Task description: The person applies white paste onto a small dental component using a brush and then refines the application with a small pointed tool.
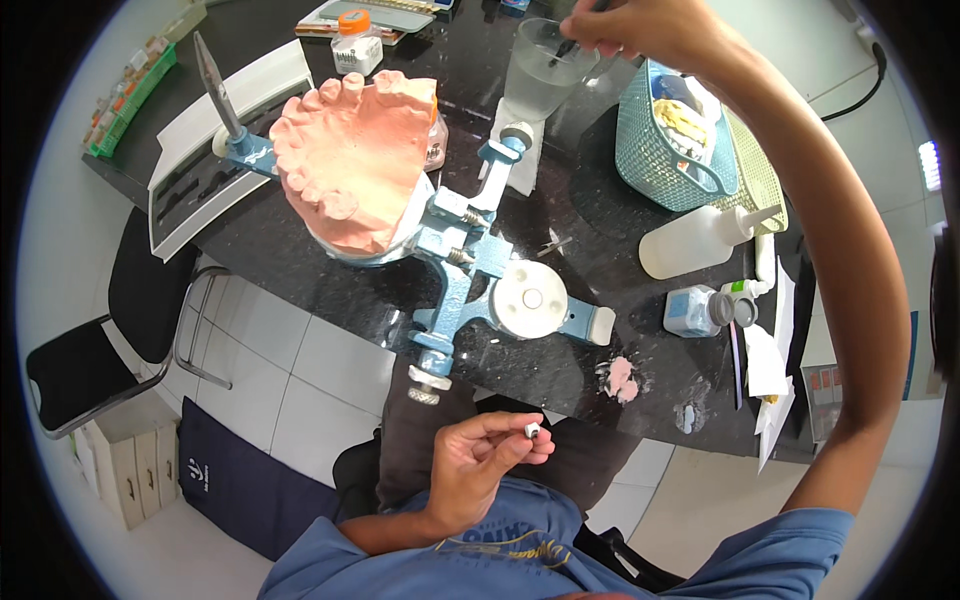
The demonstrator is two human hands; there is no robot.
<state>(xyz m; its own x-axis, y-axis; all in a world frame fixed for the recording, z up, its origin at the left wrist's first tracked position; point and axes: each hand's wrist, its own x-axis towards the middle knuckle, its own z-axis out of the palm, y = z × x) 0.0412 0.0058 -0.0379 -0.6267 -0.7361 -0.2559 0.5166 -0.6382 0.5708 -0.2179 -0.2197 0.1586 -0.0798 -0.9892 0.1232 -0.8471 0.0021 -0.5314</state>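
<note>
My left hand (472,468) is closed in front of my body, pinching a small white tooth-like piece (532,430) with a dark patch between thumb and fingertips. At the far side my right hand (622,28) is closed on a slim dark tool (570,46); its tip is at the mouth of a clear cup of water (540,80), and its kind cannot be made out. A pink dental cast (345,165) with several teeth is mounted on a blue articulator (452,285), which lies on the black countertop (330,290).
To the right are a blue basket (660,165), a white squeeze bottle (690,242) and a small uncapped bottle (695,312). Pink powder (621,380) lies near the counter's front edge. An orange-capped jar (357,45) stands behind the cast; a black chair (110,320) is at left.
</note>
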